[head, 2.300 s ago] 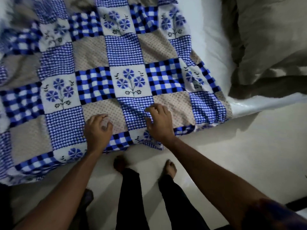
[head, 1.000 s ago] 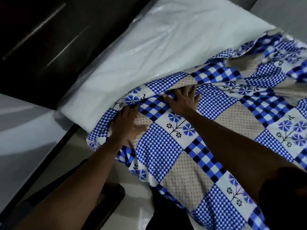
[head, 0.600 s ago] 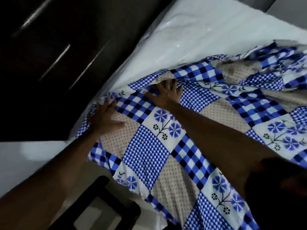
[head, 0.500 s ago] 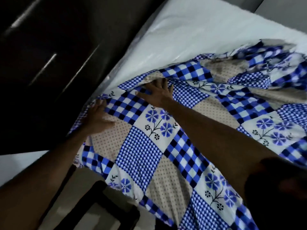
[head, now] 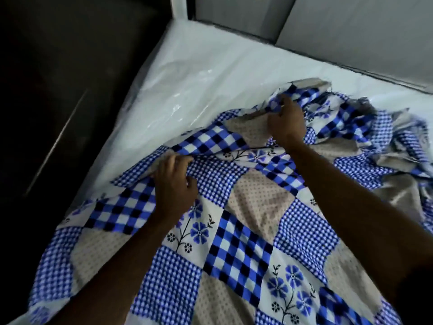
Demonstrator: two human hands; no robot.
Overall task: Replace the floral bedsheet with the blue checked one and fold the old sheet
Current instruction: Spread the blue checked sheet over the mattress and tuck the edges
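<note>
Nearest the bottom of the frame, your left forearm (head: 112,266) comes up from the lower left and your right forearm (head: 346,195) crosses in from the lower right, both of them over the blue checked sheet (head: 236,245). That sheet fills the lower half and the right side of the frame: bold blue-and-white checks, fine gingham squares, beige dotted squares and white squares with blue flowers. Here it lies fairly flat, with soft creases.

A little further up, left of centre, your left hand (head: 174,186) is down on the sheet with its fingers curled in, gripping a fold of cloth right at the sheet's far edge. A ridge of fabric runs up and to the right from that grip.

Follow the ridge to your right hand (head: 284,124), above centre and to the right. Its fingers and thumb are closed on the sheet's edge, pinching a raised bit of cloth at the top of the hand. The two hands are well apart along the same edge.

Beyond the right hand, towards the right edge of the frame, the sheet is bunched in loose rumpled folds.

Past the sheet's edge, in the upper middle and upper left, the white mattress (head: 187,73) lies bare, and its plastic cover (head: 178,106) shines and wrinkles.

At the top, grey panels (head: 351,24) stand behind the mattress. The whole left side of the frame is a dark panel (head: 58,90) with a thin pale streak on it.
</note>
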